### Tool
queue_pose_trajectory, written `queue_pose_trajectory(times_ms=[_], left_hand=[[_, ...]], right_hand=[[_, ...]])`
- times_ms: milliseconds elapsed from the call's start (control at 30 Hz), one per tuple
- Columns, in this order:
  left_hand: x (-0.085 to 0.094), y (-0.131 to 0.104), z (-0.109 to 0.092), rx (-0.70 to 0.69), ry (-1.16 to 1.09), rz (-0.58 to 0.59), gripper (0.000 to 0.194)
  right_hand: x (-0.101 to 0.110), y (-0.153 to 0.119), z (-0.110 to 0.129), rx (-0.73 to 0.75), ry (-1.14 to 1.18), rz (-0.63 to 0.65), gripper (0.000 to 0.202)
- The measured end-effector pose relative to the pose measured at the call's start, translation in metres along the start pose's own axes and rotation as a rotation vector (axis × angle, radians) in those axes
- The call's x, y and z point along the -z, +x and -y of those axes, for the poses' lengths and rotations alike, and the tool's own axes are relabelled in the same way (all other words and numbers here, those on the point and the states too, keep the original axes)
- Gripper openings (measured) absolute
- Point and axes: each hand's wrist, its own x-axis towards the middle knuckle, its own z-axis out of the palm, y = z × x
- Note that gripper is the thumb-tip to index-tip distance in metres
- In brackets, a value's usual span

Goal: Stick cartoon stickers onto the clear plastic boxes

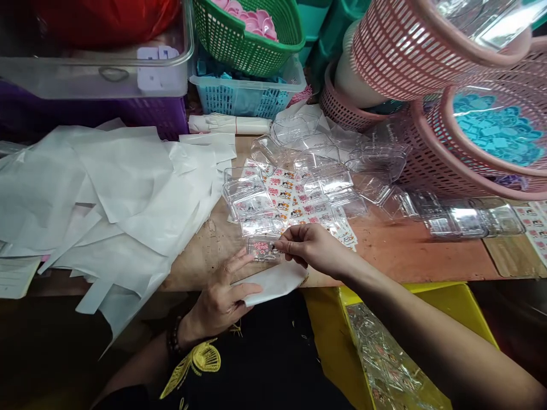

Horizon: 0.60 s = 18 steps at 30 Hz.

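At the table's front edge lies a small clear plastic case. A sticker with pink lettering and a cat picture is on or just over its face. My right hand comes in from the right, thumb and forefinger pinched at the sticker's right end. Whether the sticker is fully stuck down, I cannot tell. The fingertips of my left hand touch the case's left side. Under its thumb, a folded piece of white paper is held below the case. Sticker sheets lie beyond, partly beneath more clear cases.
White backing paper is heaped at left. Pink baskets crowd the right, one with blue parts. A green basket stands at the back. Below the table's right edge, a yellow bin contains clear cases.
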Motion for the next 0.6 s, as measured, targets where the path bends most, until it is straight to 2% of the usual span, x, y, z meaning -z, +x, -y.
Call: queue_pose_trajectory(times_ms=[100, 233, 267, 333, 433, 533, 600], left_hand=[[-0.001, 0.005, -0.004, 0.031, 0.103, 0.061, 0.014], [0.0, 0.012, -0.008, 0.093, 0.205, 0.119, 0.012], [0.001, 0.014, -0.008, 0.1, 0.211, 0.127, 0.012], [0.002, 0.016, -0.009, 0.104, 0.212, 0.138, 0.012], [0.002, 0.018, -0.009, 0.098, 0.187, 0.15, 0.012], [0.004, 0.02, -0.009, 0.093, 0.122, 0.168, 0.009], [0.01, 0.02, -0.009, 0.082, 0.061, 0.145, 0.008]], right_hand=[[-0.004, -0.001, 0.0, 0.071, -0.171, -0.047, 0.035], [-0.015, -0.012, -0.005, 0.222, -0.659, -0.244, 0.017], [-0.017, -0.017, -0.008, 0.243, -0.78, -0.291, 0.018], [-0.02, -0.026, -0.014, 0.253, -0.964, -0.38, 0.032], [-0.023, -0.032, -0.023, 0.325, -1.042, -0.452, 0.045], [-0.028, -0.028, -0.036, 0.491, -1.024, -0.416, 0.039], [-0.028, -0.03, -0.048, 0.523, -1.018, -0.449, 0.039]])
